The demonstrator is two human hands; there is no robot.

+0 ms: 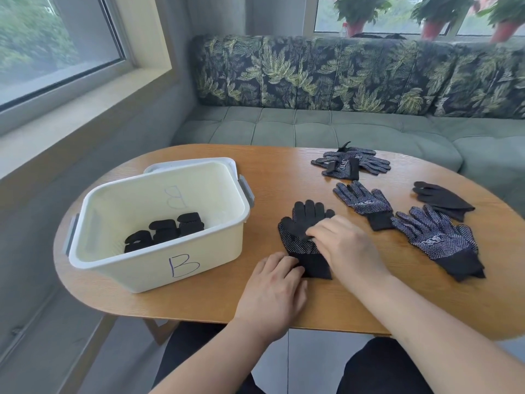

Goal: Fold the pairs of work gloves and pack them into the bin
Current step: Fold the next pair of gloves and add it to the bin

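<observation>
Glove pair (308,213) is pressed at the cuff by the flat left hand (272,291) and pinched mid-palm by the right hand (346,248); the bin (159,268) is set to their left.

Oval wooden table (199,302); leaf-print backrest (341,72) above green seat cushion (312,129); potted plants (360,12) by window (42,38).

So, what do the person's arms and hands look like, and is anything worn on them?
The left hand and right hand are bare: no gloves, rings or watch show. Both forearms are bare too, with no sleeve in view.
</observation>
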